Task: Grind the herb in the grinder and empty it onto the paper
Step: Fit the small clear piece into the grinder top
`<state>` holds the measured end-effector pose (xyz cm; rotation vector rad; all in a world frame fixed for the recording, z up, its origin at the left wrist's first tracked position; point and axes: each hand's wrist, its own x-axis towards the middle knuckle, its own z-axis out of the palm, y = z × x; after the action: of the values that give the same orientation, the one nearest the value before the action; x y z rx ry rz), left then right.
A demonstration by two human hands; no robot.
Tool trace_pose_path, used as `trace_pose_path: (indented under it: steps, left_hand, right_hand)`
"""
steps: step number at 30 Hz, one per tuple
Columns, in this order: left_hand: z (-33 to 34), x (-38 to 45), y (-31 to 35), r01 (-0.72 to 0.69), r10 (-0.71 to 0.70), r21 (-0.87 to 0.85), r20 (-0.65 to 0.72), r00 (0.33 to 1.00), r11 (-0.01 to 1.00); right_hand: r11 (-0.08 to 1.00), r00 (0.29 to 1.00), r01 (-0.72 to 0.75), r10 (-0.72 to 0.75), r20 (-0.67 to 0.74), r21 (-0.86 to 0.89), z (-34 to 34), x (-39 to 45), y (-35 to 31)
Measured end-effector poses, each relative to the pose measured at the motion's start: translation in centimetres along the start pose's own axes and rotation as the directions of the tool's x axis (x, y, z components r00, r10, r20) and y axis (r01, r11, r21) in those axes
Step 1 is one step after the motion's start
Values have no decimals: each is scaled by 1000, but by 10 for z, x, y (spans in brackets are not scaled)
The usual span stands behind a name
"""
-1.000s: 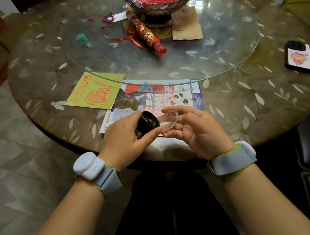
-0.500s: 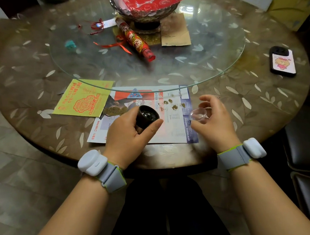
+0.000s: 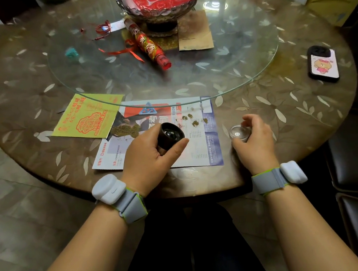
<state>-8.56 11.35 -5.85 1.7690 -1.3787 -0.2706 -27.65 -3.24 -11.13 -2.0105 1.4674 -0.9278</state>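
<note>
My left hand (image 3: 148,158) grips the black grinder body (image 3: 170,135) above the printed paper (image 3: 198,142), with its open mouth turned up and to the right. My right hand (image 3: 254,142) holds the clear grinder lid (image 3: 238,132) low over the table, just right of the paper. A pile of ground herb (image 3: 125,130) lies on the paper's left part. A few small herb bits (image 3: 194,120) are scattered near its upper right.
A yellow-green leaflet (image 3: 89,117) lies left of the paper. The glass turntable (image 3: 211,71) overlaps the paper's far edge and carries a red tube (image 3: 149,46), ribbons, a brown envelope (image 3: 195,32) and a bowl (image 3: 159,6). A phone (image 3: 323,64) lies at the right.
My right hand has carried the clear lid away from the grinder, to the right and down beside the paper. My left hand has kept the black body over the paper.
</note>
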Motion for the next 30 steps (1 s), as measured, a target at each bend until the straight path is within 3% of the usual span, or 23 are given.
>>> trace_pose_path:
  steps: [4,7,9,12,14,19,23,30]
  left_hand:
    - [1,-2,-2,-6,6,12,0,1000,1000]
    - [2,-5,-2,-29,30,27,-25,999,999]
    - [3,-9,-1,-60,62,50,-27,998,997]
    - [2,-12,0,-104,105,70,-6,994,992]
    - [2,-12,1,-109,108,33,15,994,994]
    - [0,-14,0,-103,103,25,13,995,994]
    - [0,-14,0,-111,111,67,1,994,992]
    - [0,-14,-4,-99,100,51,-4,995,994]
  right_hand:
    - [999,1000,-1,1,7,-38,-1,-1,-4]
    - [993,991,117,-115,-61,29,-7,-11,-25]
    - [966,983,180,-182,-10,184,-10,-22,-46]
    - [864,955,129,-240,174,487,-12,-40,-80]
    - [817,929,129,-298,221,561,-11,-48,-94]
    - [831,912,128,-313,265,541,-14,-51,-109]
    - [892,929,90,-235,285,443,-19,-51,-114]
    - [898,931,-12,-150,332,439,-23,-56,-122]
